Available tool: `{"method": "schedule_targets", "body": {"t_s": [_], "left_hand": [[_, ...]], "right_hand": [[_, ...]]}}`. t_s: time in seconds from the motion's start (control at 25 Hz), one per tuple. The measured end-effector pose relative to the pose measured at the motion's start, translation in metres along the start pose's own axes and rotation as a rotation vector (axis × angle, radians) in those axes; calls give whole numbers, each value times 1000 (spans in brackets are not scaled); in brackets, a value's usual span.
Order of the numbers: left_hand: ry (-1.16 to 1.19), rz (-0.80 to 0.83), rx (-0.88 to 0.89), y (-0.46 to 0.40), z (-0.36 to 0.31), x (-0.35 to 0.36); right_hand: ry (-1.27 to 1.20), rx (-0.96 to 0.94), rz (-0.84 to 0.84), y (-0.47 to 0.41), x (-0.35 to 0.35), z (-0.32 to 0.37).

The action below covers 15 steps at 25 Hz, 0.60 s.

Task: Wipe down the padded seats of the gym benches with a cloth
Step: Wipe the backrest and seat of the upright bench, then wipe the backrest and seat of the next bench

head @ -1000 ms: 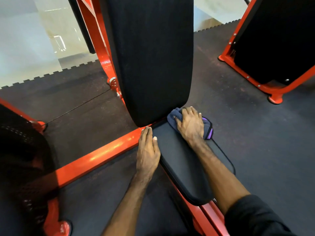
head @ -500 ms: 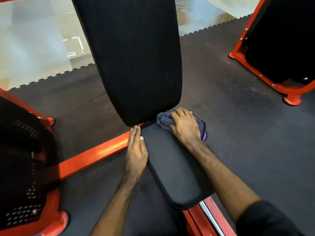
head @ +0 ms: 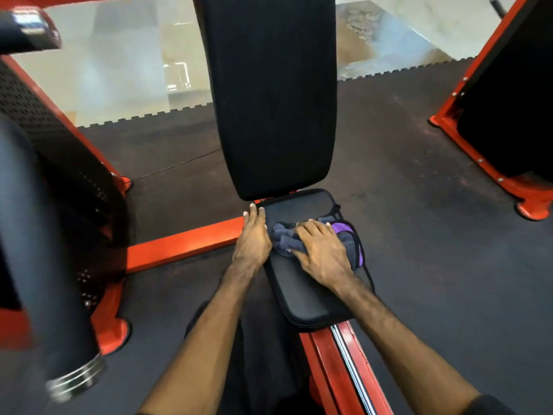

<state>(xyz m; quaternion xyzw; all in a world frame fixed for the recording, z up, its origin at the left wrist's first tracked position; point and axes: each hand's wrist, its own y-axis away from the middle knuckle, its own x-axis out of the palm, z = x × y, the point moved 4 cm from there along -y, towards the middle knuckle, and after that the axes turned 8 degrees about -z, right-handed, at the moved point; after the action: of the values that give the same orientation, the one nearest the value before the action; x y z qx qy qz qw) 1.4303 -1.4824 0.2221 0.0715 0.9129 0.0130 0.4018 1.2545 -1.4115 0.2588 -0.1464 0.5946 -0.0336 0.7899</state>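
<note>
A black padded seat (head: pixel 302 298) sits on a red bench frame, with a tall black backrest pad (head: pixel 269 94) rising behind it. A dark blue and purple cloth (head: pixel 284 239) lies bunched on the middle of the seat. My right hand (head: pixel 321 253) presses flat on the cloth. My left hand (head: pixel 253 236) rests flat on the seat's left edge, fingers together, pointing toward the gap under the backrest.
A red frame bar (head: pixel 182 245) runs left from the bench. Another red machine with a black perforated guard (head: pixel 59 163) and a dark roller (head: pixel 51 280) stands at left. A second red-framed black pad (head: pixel 508 115) is at right. Dark rubber flooring (head: pixel 434 250) surrounds the bench.
My right hand has drawn the cloth back from the seat's far end to its middle. My left hand stays on the seat's left edge. The camera has shifted, centring the bench.
</note>
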Motion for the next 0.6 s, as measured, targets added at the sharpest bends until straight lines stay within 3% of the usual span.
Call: {"method": "schedule_targets", "body": {"t_s": [0.2,0.32,0.4,0.44,0.52,0.6], "left_hand": [[-281,282,173,37,-7,-13],[-428,311,361,68,-20,-15],[-286,311,412,94,-22,-17],[-108,298,374,107,-21,-19],[250,265,217,142,-31,-31],[423,273,128,181,-70,-44]], "right_hand": [[1,-51,-32,57,-16,36],[-22,28,-61,93,-25,56],[-242,129,-60,115,-38,62],[-411,215,-63,123,-50,62],[-719,483,-142,131,-86,58],[-989,810,-273,137,-136,64]]}}
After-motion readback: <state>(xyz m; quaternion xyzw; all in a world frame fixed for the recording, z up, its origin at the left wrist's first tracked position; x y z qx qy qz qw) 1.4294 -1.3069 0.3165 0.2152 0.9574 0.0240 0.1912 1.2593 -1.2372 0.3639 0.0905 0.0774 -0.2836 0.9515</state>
